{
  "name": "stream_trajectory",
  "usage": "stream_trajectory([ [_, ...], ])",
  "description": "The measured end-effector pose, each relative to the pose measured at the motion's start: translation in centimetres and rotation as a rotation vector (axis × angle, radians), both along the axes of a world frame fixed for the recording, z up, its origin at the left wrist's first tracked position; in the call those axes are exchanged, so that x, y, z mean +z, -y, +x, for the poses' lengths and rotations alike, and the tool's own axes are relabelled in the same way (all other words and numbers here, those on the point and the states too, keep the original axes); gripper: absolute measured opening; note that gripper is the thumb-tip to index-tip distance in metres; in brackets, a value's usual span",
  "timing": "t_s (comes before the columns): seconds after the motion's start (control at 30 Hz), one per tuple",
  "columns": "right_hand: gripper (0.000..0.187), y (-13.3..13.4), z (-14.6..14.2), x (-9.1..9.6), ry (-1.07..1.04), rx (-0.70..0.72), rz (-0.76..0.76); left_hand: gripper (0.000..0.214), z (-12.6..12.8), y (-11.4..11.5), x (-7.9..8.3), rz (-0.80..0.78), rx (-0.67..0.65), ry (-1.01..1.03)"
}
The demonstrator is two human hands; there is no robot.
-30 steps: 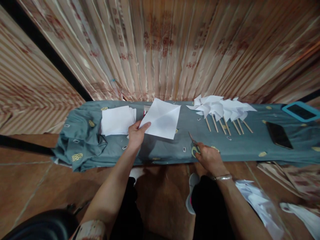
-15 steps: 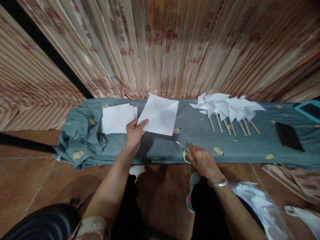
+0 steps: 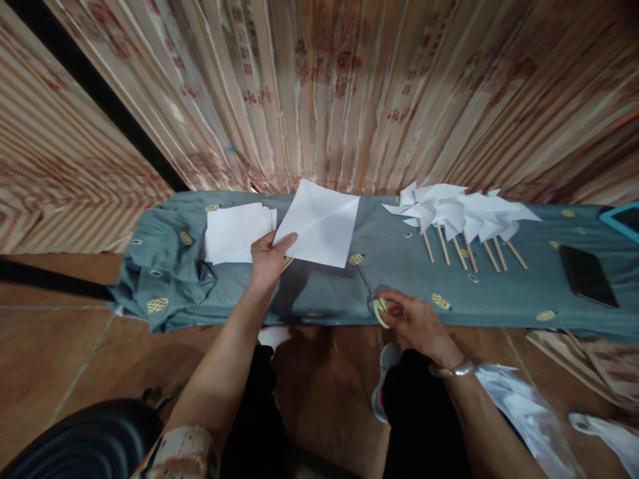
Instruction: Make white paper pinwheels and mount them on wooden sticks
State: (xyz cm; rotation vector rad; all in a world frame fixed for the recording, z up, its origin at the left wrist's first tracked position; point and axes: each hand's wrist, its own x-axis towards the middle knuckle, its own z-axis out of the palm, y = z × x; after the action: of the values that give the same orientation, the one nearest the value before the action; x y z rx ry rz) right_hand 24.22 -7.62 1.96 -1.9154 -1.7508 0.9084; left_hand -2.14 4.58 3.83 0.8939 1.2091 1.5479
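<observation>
A square white sheet of paper (image 3: 324, 223), faintly creased along a diagonal, is pinched by its left corner in my left hand (image 3: 270, 258), thumb on top. My right hand (image 3: 412, 319) grips a pair of scissors (image 3: 380, 311) with pale green handles. Their blades point up and left, a little apart from the sheet's lower right corner. Left of my left hand lies a stack of white paper (image 3: 232, 233). Several paper pinwheels (image 3: 452, 209) on wooden sticks lie in a row to the right. Part of some thin sticks (image 3: 287, 263) shows beneath the held sheet.
A grey-green patterned cloth (image 3: 319, 303) covers the long narrow table. A black phone (image 3: 588, 275) and a blue-edged device (image 3: 624, 219) lie at its right end. Behind hangs a pleated curtain (image 3: 329, 100). A black stool (image 3: 94, 442) and a clear bag of white paper (image 3: 524, 412) are on the floor.
My right hand has drawn the scissors slightly right and down, so their tips are farther from the sheet's corner. My left hand keeps its hold on the paper. The view has shifted slightly.
</observation>
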Motion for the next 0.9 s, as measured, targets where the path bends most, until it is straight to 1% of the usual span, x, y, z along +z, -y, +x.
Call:
stream_trajectory([
  [0.07, 0.037, -0.3, 0.0, -0.6, -0.4, -0.053, -0.057, 0.031, -0.2, 0.0, 0.1, 0.002, 0.015, 0.007],
  [0.13, 0.048, -0.4, -0.5, -1.1, -0.692, -0.087, -0.099, 0.034, -0.5, -0.1, 0.2, 0.007, 0.031, 0.026],
  [0.17, 0.05, -0.3, -1.0, -1.1, -0.781, -0.093, -0.11, 0.034, -0.6, -0.2, 0.2, 0.011, 0.037, 0.044],
  [0.23, 0.053, -0.1, -1.9, -1.0, -0.879, -0.072, -0.109, 0.034, -0.8, -0.4, 0.2, 0.021, 0.042, 0.088],
  [0.3, 0.056, 0.1, -2.6, -0.4, -0.913, 0.004, -0.112, 0.033, -0.9, -0.4, 0.1, 0.031, 0.036, 0.13],
  [0.4, 0.06, 0.4, -3.3, 0.5, -0.911, 0.129, -0.123, 0.033, -0.7, -0.3, 0.1, 0.035, 0.002, 0.154],
  [0.47, 0.063, 0.4, -3.4, 0.9, -0.895, 0.171, -0.128, 0.033, -0.4, 0.0, 0.1, 0.025, -0.024, 0.145],
  [0.57, 0.065, 0.2, -3.4, 1.1, -0.874, 0.178, -0.126, 0.034, 0.0, 0.6, 0.2, 0.001, -0.051, 0.113],
  [0.67, 0.063, 0.0, -3.4, 0.8, -0.863, 0.175, -0.114, 0.036, 0.4, 1.0, 0.2, -0.015, -0.065, 0.074],
  [0.9, 0.063, -0.2, -3.3, 0.2, -0.836, 0.176, -0.112, 0.025, 0.8, 0.9, -0.4, 0.02, -0.103, 0.045],
])
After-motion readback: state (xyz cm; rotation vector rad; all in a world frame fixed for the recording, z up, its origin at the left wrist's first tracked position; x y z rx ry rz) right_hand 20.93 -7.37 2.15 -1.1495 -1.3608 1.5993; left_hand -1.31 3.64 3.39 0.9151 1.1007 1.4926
